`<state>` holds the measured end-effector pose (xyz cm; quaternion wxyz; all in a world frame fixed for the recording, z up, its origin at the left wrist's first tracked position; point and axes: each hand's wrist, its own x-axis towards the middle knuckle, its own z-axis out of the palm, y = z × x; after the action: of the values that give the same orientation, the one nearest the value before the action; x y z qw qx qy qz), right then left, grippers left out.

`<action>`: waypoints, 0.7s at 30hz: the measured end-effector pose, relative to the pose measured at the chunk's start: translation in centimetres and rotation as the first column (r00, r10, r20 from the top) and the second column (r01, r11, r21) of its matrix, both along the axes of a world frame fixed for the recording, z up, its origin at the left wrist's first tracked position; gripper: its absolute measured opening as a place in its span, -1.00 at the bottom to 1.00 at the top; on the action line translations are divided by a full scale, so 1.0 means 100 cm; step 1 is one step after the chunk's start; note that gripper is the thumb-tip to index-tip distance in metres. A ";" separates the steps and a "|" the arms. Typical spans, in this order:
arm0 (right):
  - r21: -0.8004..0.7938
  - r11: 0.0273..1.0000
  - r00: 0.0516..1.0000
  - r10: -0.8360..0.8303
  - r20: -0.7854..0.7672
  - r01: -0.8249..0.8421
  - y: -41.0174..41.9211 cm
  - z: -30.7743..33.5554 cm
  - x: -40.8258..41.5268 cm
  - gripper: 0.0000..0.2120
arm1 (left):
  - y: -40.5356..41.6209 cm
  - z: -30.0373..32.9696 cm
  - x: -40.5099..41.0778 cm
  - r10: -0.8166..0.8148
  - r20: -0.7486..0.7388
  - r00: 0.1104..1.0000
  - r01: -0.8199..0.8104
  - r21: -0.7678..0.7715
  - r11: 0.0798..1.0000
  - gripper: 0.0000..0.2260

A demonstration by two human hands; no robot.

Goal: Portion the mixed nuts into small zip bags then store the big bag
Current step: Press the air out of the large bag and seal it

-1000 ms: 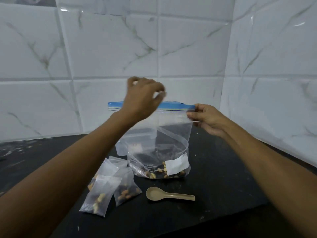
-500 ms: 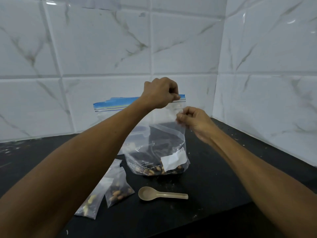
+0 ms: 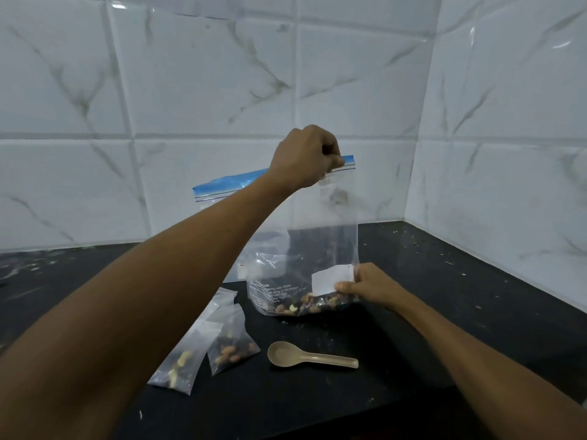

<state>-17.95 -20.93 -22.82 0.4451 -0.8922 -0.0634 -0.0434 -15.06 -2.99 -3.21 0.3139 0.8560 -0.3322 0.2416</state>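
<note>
Head view: black stone counter (image 3: 476, 312) carries everything. Large clear zip bag with a blue seal strip (image 3: 305, 249) stands upright, long axis vertical, seal up, mixed nuts (image 3: 313, 304) at its bottom. Left hand (image 3: 305, 157) pinches the seal; right hand (image 3: 370, 285) grips its lower corner. Two small filled clear bags (image 3: 216, 347) and a beige plastic spoon (image 3: 308, 357), handle pointing right, lie nearer.

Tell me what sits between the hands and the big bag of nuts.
Nothing does. The left hand already pinches the big bag at its blue zip top, and the right hand holds its lower corner by the white label.
</note>
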 end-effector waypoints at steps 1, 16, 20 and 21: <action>0.027 1.000 1.000 0.008 0.007 -0.008 0.000 0.007 0.000 -0.72 | -0.001 -0.001 -0.001 -0.014 -0.012 1.000 0.014 0.026 1.000 -0.90; 0.061 0.997 0.881 -0.070 0.468 0.047 0.016 0.162 -0.005 -0.71 | 0.089 0.021 0.004 0.114 -0.059 0.992 -0.073 0.463 0.883 -0.93; 0.148 0.989 0.913 -0.041 0.405 -0.022 0.011 0.168 -0.002 -0.98 | 0.095 0.017 0.006 0.083 -0.093 0.992 -0.034 0.443 0.896 -0.96; 0.163 0.987 0.915 -0.060 0.399 -0.006 0.005 0.165 0.000 -0.95 | 0.102 0.016 0.006 0.087 -0.130 0.988 -0.019 0.452 0.892 -0.96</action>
<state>-17.95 -20.44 -6.30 0.4924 -0.8260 -0.1375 -0.2373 -14.45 7.16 -1.64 0.1247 0.9294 -0.3316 0.1033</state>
